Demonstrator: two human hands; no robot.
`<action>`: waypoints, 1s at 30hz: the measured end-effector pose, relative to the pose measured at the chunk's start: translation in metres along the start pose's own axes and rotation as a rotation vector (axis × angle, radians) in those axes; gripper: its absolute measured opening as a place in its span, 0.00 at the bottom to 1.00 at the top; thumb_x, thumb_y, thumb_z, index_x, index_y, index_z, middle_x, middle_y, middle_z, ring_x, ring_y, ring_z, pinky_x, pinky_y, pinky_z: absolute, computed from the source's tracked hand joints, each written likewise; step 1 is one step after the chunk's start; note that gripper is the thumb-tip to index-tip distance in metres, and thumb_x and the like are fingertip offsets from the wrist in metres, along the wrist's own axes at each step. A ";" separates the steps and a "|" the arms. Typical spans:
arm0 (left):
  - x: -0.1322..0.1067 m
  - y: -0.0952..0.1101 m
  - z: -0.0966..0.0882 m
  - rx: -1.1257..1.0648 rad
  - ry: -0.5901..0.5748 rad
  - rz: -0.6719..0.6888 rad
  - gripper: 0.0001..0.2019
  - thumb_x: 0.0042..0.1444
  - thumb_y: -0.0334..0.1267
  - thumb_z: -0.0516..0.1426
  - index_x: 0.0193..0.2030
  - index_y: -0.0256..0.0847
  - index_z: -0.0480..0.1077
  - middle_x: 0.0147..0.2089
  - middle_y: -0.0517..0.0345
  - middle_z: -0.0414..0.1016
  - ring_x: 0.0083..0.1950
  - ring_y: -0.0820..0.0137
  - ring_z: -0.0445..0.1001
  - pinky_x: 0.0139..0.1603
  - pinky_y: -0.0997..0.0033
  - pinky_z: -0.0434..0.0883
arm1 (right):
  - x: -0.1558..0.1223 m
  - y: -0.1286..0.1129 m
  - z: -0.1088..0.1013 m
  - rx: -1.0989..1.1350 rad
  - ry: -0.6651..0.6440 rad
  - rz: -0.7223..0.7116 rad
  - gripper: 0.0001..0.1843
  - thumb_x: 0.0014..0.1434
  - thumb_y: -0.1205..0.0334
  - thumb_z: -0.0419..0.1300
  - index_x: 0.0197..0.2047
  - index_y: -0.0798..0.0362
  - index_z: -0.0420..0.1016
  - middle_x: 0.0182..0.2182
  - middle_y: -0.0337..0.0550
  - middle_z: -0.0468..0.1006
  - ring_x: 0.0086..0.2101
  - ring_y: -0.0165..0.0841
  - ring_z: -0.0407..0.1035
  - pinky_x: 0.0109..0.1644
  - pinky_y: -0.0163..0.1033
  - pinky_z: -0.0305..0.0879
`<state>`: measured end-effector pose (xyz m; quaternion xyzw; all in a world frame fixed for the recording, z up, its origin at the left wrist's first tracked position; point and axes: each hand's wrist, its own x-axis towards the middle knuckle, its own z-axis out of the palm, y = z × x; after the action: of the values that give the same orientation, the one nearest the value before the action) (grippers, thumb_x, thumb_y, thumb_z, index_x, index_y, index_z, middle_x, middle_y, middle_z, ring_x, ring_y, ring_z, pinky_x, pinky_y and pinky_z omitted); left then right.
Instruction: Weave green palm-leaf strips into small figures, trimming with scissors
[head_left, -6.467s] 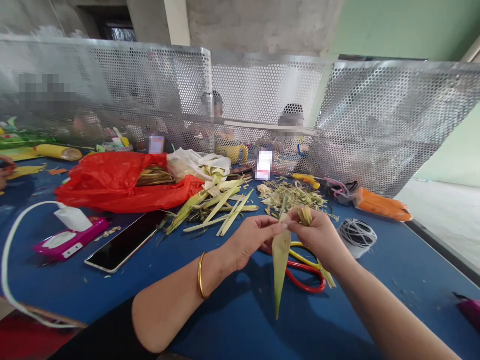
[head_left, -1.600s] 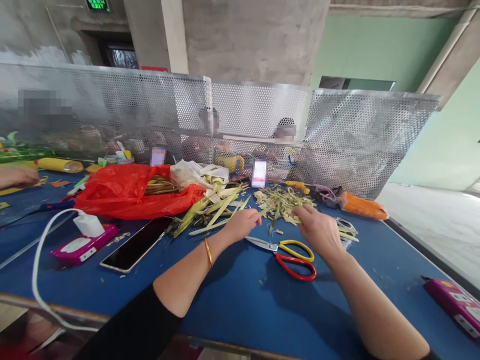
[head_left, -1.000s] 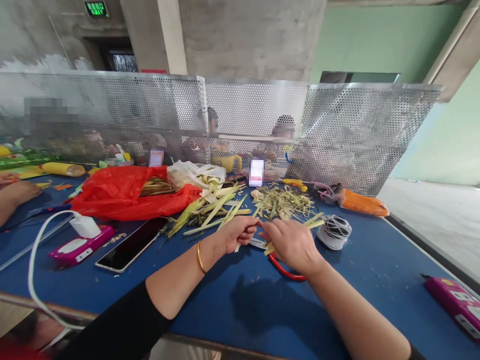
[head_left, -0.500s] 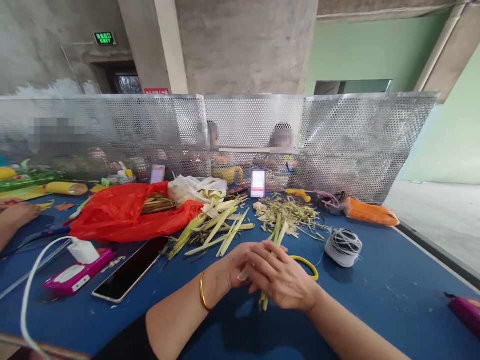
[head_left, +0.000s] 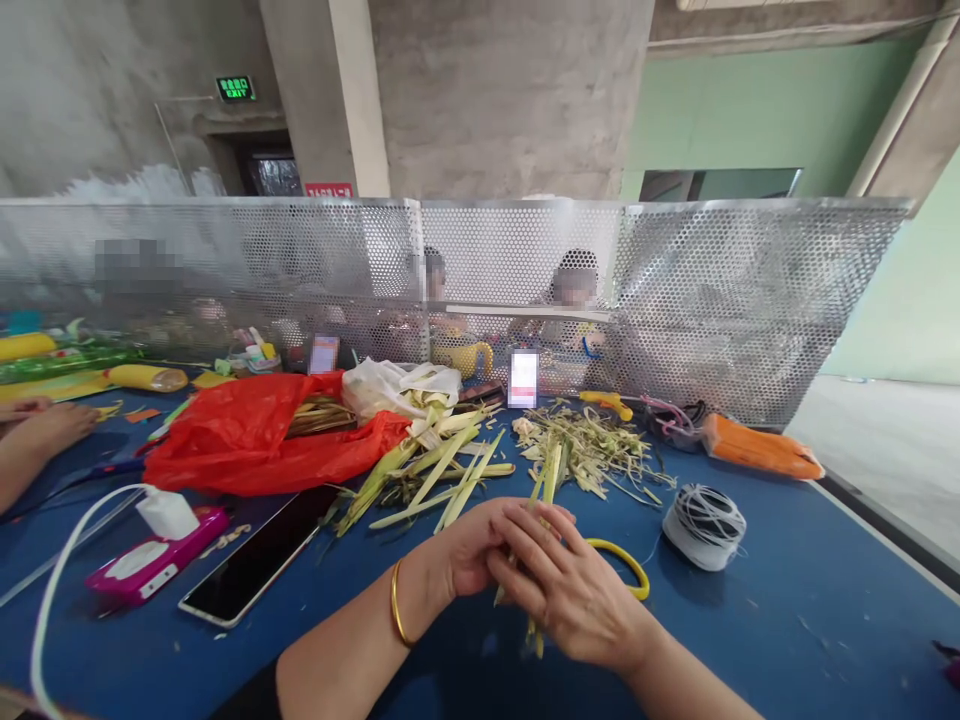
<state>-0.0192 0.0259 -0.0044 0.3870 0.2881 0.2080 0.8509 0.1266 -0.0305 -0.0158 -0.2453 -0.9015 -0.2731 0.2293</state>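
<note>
Both my hands meet over the blue table (head_left: 787,640). My left hand (head_left: 469,545), with a gold bangle on its wrist, is closed round a thin bundle of green leaf strips (head_left: 551,470). My right hand (head_left: 570,590) lies across the left with its fingers curled over the same strips. The strips stick out above the fingers and below the right palm. The yellow scissor handle (head_left: 626,570) shows just right of my right hand; the blades are hidden.
Loose leaf strips (head_left: 435,470) and trimmings (head_left: 592,450) lie behind my hands. A red plastic bag (head_left: 247,440), a phone (head_left: 251,570), a pink case (head_left: 150,565) with a white cable, a twine spool (head_left: 705,525) and an orange object (head_left: 757,450) surround them. Another person's hand (head_left: 37,435) rests far left. A perforated metal screen (head_left: 720,300) backs the table.
My right hand took strips from the trimmings pile and drew them toward me. Both hands have closed together on the bundle over the scissors. The camera tilted up.
</note>
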 end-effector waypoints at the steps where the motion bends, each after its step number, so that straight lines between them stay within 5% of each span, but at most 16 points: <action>1: 0.000 -0.001 0.000 -0.035 0.023 -0.007 0.06 0.55 0.33 0.56 0.36 0.35 0.75 0.30 0.56 0.75 0.33 0.72 0.73 0.34 0.75 0.67 | 0.000 -0.001 -0.002 0.003 -0.003 0.000 0.18 0.65 0.60 0.52 0.56 0.55 0.69 0.60 0.51 0.68 0.63 0.44 0.55 0.64 0.51 0.55; 5: -0.004 0.002 0.006 -0.091 0.121 0.159 0.04 0.54 0.32 0.58 0.31 0.37 0.73 0.28 0.57 0.72 0.29 0.75 0.70 0.29 0.77 0.65 | 0.003 0.005 -0.015 -0.005 0.029 0.003 0.19 0.65 0.67 0.51 0.58 0.55 0.68 0.59 0.50 0.69 0.62 0.42 0.56 0.63 0.51 0.57; 7: -0.007 0.007 0.009 -0.092 0.151 0.268 0.02 0.52 0.33 0.60 0.33 0.37 0.73 0.27 0.59 0.70 0.26 0.77 0.67 0.27 0.78 0.64 | 0.005 0.017 -0.021 0.034 0.093 0.130 0.21 0.64 0.67 0.52 0.59 0.56 0.66 0.56 0.53 0.72 0.60 0.43 0.60 0.62 0.52 0.59; 11: -0.012 0.014 0.010 -0.061 0.162 0.319 0.10 0.51 0.39 0.62 0.38 0.36 0.73 0.25 0.64 0.64 0.20 0.81 0.58 0.20 0.80 0.55 | 0.011 0.050 -0.024 0.464 0.322 0.773 0.16 0.61 0.55 0.57 0.49 0.55 0.72 0.42 0.51 0.78 0.43 0.41 0.72 0.47 0.48 0.69; 15: -0.008 0.005 0.012 0.015 0.130 0.246 0.14 0.52 0.43 0.60 0.40 0.34 0.73 0.24 0.64 0.62 0.19 0.81 0.54 0.19 0.78 0.49 | 0.015 0.068 -0.014 1.086 0.303 1.182 0.17 0.56 0.48 0.60 0.31 0.55 0.73 0.22 0.37 0.71 0.25 0.30 0.65 0.31 0.35 0.63; 18: -0.003 -0.005 0.013 0.046 0.089 0.198 0.16 0.54 0.46 0.59 0.41 0.34 0.73 0.24 0.64 0.62 0.19 0.81 0.51 0.19 0.77 0.47 | 0.011 0.067 -0.008 1.318 0.290 1.279 0.22 0.51 0.46 0.64 0.21 0.55 0.66 0.17 0.32 0.63 0.21 0.26 0.58 0.27 0.33 0.56; 24: 0.001 -0.013 0.014 0.126 0.143 0.195 0.15 0.53 0.44 0.61 0.41 0.34 0.73 0.23 0.65 0.63 0.18 0.83 0.51 0.19 0.79 0.45 | 0.007 0.061 -0.002 1.386 0.347 1.329 0.22 0.49 0.46 0.66 0.21 0.54 0.64 0.16 0.32 0.64 0.20 0.25 0.56 0.27 0.32 0.54; 27: 0.002 -0.013 0.015 0.106 0.198 0.183 0.15 0.55 0.45 0.59 0.39 0.33 0.73 0.25 0.58 0.71 0.18 0.79 0.62 0.19 0.79 0.55 | 0.007 0.061 0.001 1.387 0.389 1.358 0.22 0.53 0.45 0.63 0.22 0.54 0.64 0.16 0.33 0.65 0.19 0.25 0.57 0.25 0.32 0.55; 30: 0.003 -0.010 0.014 0.010 0.272 0.197 0.11 0.58 0.40 0.58 0.39 0.33 0.73 0.33 0.48 0.77 0.30 0.70 0.76 0.30 0.75 0.70 | 0.006 0.065 -0.004 1.239 0.521 1.400 0.20 0.54 0.47 0.63 0.23 0.53 0.65 0.16 0.32 0.65 0.18 0.25 0.58 0.24 0.32 0.56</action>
<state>-0.0061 0.0139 -0.0056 0.3861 0.3624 0.3392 0.7775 0.1600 0.0164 0.0154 -0.4939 -0.4563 0.4028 0.6210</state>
